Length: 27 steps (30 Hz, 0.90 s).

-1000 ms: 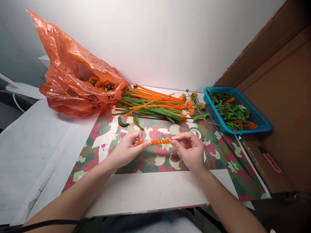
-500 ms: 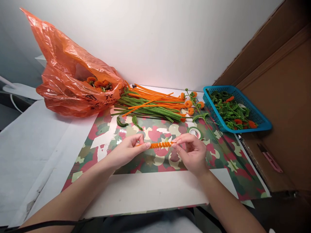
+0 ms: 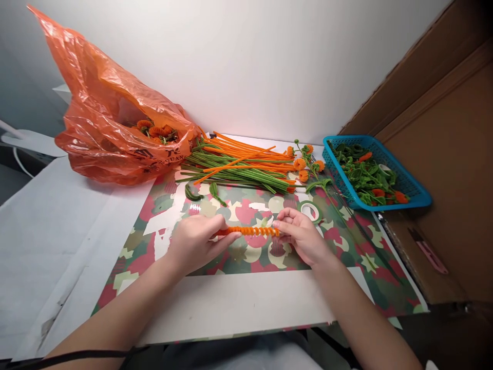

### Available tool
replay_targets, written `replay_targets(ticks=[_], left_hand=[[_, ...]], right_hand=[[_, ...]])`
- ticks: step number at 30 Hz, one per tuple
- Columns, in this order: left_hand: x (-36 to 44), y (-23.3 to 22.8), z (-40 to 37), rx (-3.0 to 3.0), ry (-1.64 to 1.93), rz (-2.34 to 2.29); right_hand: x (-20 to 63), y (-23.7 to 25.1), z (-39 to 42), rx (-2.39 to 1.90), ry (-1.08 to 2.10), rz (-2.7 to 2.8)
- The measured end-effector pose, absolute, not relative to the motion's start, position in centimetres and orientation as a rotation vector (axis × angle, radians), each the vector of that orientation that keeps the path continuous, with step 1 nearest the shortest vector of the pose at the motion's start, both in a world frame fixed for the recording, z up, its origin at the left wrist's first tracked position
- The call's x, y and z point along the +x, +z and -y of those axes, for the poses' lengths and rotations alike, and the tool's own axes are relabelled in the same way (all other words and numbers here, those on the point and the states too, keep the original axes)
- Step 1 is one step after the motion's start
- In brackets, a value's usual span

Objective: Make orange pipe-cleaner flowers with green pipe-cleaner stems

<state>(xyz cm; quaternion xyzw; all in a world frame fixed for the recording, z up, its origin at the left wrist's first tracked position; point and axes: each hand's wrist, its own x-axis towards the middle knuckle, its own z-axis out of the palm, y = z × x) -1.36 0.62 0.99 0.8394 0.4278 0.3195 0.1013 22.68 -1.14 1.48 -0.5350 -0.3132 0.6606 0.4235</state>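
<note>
We hold the coiled orange pipe cleaner (image 3: pixel 252 231) between both hands, just above the patterned sheet (image 3: pixel 346 246) on the table: the left hand (image 3: pixel 196 241) is closed in a pinch grip on its left end, the right hand (image 3: pixel 302 236) pinches its right end. We judge the coil is being shaped. The next move calls for a steady hold at both ends, so the turns stay even. Loose pipe cleaners (image 3: pixel 239 164) lie beyond our grip.

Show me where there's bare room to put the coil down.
Bare mat lies in front of both hands holding the orange coil, and left of them below the orange bag. The pipe-cleaner pile, tape roll and blue basket crowd the back right.
</note>
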Motion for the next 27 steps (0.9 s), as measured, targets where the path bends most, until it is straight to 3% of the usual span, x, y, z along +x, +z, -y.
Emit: replay_targets(ticks=[5, 11, 22, 27], left_hand=[[-1.4, 1.2, -1.0, 2.812, 1.234, -1.034], [-1.4, 1.8, -1.1, 2.954, 1.25, -1.025], [-1.5, 1.2, -1.1, 2.982, 1.227, -1.012], [-1.4, 0.9, -1.0, 2.88, 1.178, -1.095]], right_hand=[[23.2, 1.4, 1.0, -1.371, 1.875, 0.804], [23.8, 1.0, 0.7, -1.421, 2.133, 0.81], [24.1, 1.1, 0.9, -1.328, 2.108, 0.938], [23.9, 1.1, 1.2, -1.308, 1.92, 1.19]])
